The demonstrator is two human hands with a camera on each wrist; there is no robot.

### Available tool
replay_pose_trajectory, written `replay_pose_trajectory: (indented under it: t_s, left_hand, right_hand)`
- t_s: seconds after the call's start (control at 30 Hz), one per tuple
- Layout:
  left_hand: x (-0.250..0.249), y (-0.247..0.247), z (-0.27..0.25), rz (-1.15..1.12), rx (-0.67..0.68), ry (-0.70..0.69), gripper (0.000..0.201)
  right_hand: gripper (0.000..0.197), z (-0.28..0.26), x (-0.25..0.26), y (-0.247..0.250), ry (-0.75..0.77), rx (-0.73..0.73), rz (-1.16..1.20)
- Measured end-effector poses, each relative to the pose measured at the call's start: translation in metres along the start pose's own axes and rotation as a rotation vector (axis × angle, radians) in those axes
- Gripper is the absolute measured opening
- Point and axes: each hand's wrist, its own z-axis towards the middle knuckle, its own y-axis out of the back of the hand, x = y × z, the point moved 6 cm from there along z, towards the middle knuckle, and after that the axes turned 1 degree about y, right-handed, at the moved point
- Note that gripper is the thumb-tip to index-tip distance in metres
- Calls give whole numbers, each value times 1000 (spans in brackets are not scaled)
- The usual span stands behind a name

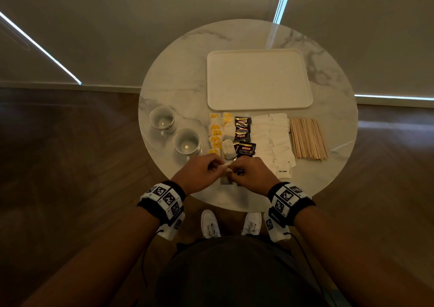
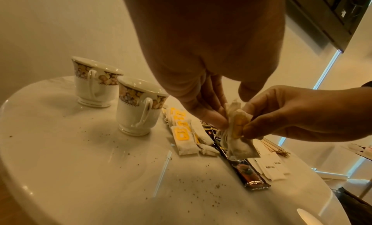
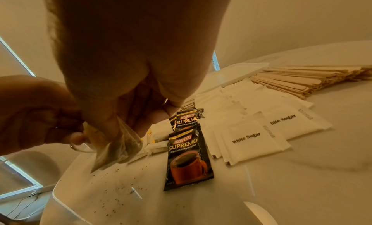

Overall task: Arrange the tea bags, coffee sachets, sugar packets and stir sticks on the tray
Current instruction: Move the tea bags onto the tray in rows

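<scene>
Both hands meet above the near edge of the round table. My left hand [image 1: 206,168] and right hand [image 1: 244,171] pinch one tea bag [image 2: 239,139] with a yellow tag between them; it hangs above the tabletop. The white tray [image 1: 258,78] lies bare at the far side. In front of it lie rows of yellow-tagged tea bags [image 1: 216,134], black coffee sachets [image 1: 243,128], white sugar packets [image 1: 270,135] and wooden stir sticks [image 1: 307,138]. One coffee sachet [image 3: 188,158] lies just under my right hand.
Two patterned teacups [image 1: 162,119] [image 1: 186,142] stand at the left of the marble table [image 1: 178,71]. Dark tea crumbs [image 2: 181,179] are scattered on the near tabletop. My white shoes [image 1: 210,224] show below the table edge.
</scene>
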Motion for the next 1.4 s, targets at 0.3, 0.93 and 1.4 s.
replay_pose_trajectory:
  t_s: [0.3, 0.93, 1.4]
  left_hand:
    - [-16, 12, 13, 162, -113, -17, 14]
    - [-72, 149, 160, 335, -323, 61, 23]
    - [42, 181, 326, 196, -89, 249, 13]
  right_hand:
    - [11, -3, -13, 18, -6, -31, 44]
    - [11, 116, -33, 183, 82, -183, 11]
    - [8, 301, -84, 185, -155, -102, -74]
